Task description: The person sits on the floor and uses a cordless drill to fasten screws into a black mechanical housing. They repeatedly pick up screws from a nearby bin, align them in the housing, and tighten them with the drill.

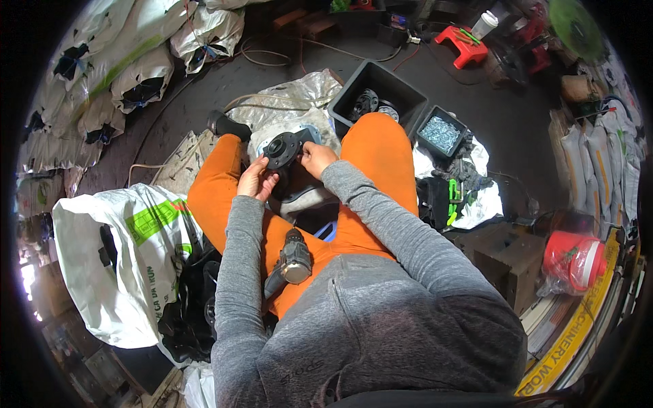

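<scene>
Between my knees I hold a round black flanged part (282, 149) with a raised hub and small holes around its rim. My left hand (256, 179) pinches its lower left edge. My right hand (315, 159) has its fingers closed at the right side, by a black arm of the part; whether it grips that arm or something small, I cannot make out. Beneath is a pale, sack-covered support (320, 196). A cordless power drill (295, 258) rests on my left thigh, touched by neither hand.
Past my right knee stand a dark grey bin (371, 71) with black parts and a smaller box of screws (440, 132). An open white sack (115, 272) of black parts sits at my left. A red stool (462, 46) is at far right; hoses (265, 61) cross the floor.
</scene>
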`<action>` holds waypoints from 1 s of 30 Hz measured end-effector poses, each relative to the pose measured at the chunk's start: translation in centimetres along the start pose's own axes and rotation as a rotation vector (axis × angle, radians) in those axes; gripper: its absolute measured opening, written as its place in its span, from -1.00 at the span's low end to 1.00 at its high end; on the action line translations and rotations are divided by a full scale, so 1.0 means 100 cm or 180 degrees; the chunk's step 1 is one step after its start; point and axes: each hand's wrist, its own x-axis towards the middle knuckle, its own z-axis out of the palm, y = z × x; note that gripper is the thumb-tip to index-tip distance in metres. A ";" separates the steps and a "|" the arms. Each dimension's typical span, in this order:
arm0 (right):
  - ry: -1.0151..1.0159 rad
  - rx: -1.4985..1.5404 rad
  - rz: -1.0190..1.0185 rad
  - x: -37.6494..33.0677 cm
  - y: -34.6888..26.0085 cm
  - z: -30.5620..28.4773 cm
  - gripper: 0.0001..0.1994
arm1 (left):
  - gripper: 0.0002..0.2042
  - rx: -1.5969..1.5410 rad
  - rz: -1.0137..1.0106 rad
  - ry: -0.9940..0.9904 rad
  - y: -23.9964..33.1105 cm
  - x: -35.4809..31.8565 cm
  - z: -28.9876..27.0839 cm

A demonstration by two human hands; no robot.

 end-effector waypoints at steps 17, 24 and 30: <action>-0.1055 -0.0918 0.0121 -0.082 0.006 0.000 -0.76 | -0.54 0.1184 0.0002 0.0144 -0.021 -0.008 0.031; -0.0910 -0.0424 0.0105 -0.066 0.011 0.012 -0.73 | -0.53 0.1613 0.0287 0.0311 -0.023 0.001 0.015; -0.1462 0.4126 0.1796 -0.079 0.015 -0.033 -0.72 | -0.31 0.2535 0.0830 0.0500 0.009 -0.046 0.029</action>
